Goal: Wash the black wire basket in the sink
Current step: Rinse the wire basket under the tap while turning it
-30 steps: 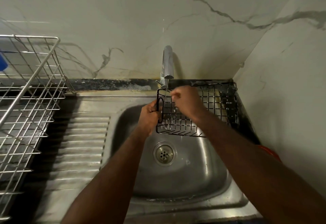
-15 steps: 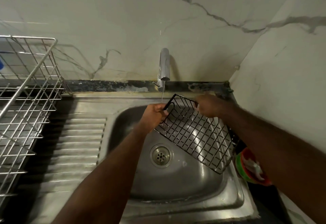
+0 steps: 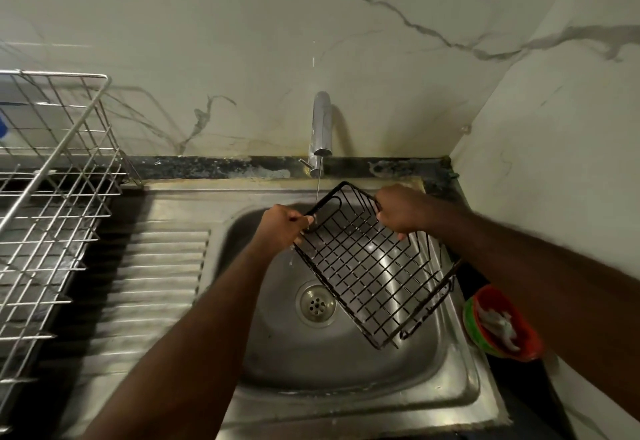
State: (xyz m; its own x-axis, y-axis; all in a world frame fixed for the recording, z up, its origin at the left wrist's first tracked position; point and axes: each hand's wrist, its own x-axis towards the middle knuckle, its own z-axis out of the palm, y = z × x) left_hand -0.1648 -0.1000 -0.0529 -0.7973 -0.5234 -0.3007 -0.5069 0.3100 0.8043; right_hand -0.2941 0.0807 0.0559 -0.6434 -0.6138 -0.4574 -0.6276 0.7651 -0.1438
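**Now: basket held tilted over sink, under tap**

Basket (image 3: pixel 374 277) held above the sink (image 3: pixel 346 363) bowl, tilted, far end toward the tap (image 3: pixel 321 128), near end low at the sink's right side. Left hand (image 3: pixel 282 226) fingers curled round the basket's left upper edge. Right hand (image 3: pixel 398 211) grips the top right rim. Thin water stream lands by the left hand. Silver rack (image 3: pixel 52 180) at left; red-green bowl (image 3: pixel 502 322) at right.
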